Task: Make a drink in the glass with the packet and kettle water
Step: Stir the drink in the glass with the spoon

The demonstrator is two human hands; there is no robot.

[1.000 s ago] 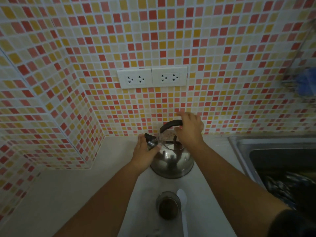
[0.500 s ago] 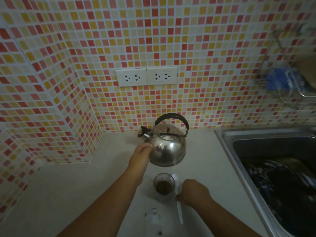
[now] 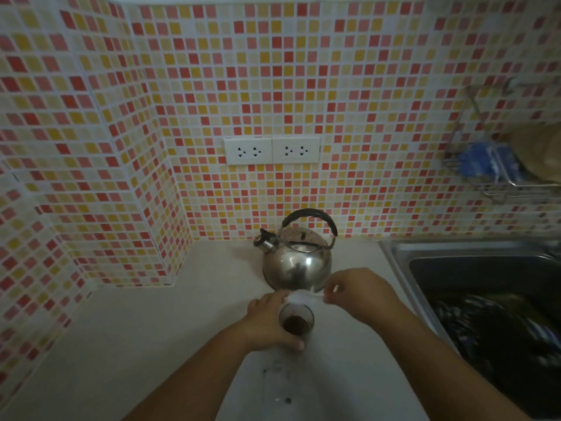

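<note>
Our left hand [image 3: 267, 322] wraps the glass [image 3: 296, 319] of brown powder on the table [image 3: 151, 329]; right hand [image 3: 361, 294] pinches a white spoon [image 3: 303, 297] above it, kettle [image 3: 297, 256] just behind.

wall sockets [image 3: 272, 150], sink [image 3: 397, 259], wire rack [image 3: 504, 185]
</note>
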